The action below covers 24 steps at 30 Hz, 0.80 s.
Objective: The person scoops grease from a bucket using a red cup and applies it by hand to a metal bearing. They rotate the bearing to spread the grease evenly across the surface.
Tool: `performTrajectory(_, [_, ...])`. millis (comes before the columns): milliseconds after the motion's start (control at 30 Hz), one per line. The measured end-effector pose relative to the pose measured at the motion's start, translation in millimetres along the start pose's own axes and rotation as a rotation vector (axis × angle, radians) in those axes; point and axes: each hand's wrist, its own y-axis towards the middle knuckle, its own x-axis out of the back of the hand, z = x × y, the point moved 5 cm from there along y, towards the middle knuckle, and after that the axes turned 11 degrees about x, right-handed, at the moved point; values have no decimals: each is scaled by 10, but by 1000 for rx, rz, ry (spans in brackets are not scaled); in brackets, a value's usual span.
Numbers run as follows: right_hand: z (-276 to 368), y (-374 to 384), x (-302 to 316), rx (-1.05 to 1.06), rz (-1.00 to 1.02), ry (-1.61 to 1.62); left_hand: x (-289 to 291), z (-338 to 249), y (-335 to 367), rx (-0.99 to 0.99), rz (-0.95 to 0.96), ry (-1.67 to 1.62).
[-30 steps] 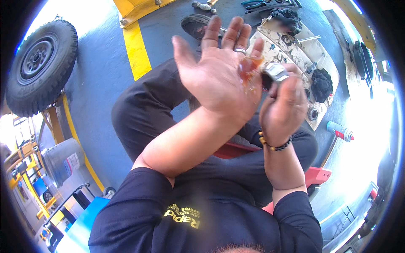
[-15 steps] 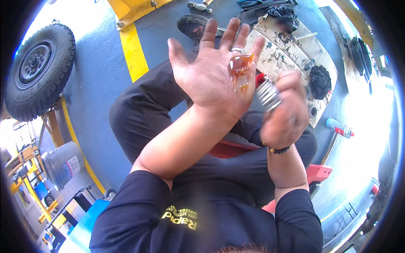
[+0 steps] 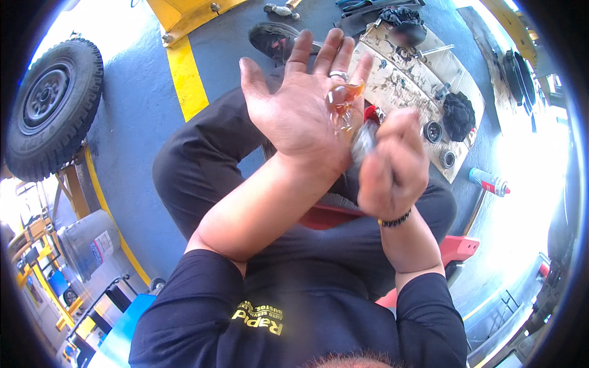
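Note:
My left hand (image 3: 297, 119) is raised palm up, its fingers spread and a ring on one of them. A glossy lump of amber grease (image 3: 345, 97) sits on the palm below the fingers, with thin smears trailing toward the heel. Beside that palm, my right hand (image 3: 397, 162) is closed around a silvery roller bearing (image 3: 364, 140), smeared by motion. Red grease (image 3: 372, 113) shows at the bearing's far end. Its edge overlaps the outer edge of my left palm; whether they touch I cannot tell.
Stained cardboard (image 3: 392, 83) to the right bears a black rag (image 3: 459, 116) and round metal parts (image 3: 433, 131). A spray can (image 3: 488, 182) lies nearby. A hammer (image 3: 282, 10) rests at the far side. Left are a wheel (image 3: 49, 98) and a grey bucket (image 3: 86, 239).
My right hand has brought the bearing left, closer to my left palm, and turned it. The amber grease is slightly reshaped. My left hand stays open; the whole view has shifted a little.

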Motion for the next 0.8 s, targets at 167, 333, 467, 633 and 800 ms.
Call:
performTrajectory(167, [-149, -11, 34, -352, -218, 161, -69, 49, -47, 13, 9, 0])
performTrajectory(333, [-10, 74, -7, 37, -78, 55, -77, 38, -33, -11, 93, 74])
performTrajectory(467, [-21, -7, -22, -1, -71, 18, -94, 123, -68, 112, 243, -81])
performTrajectory(633, [-117, -13, 42, 47, -39, 80, -15, 19, -24, 64, 112, -64])
performTrajectory(800, [-294, -237, 5, -132, -175, -240, -86, 99, -29, 26, 82, -50])
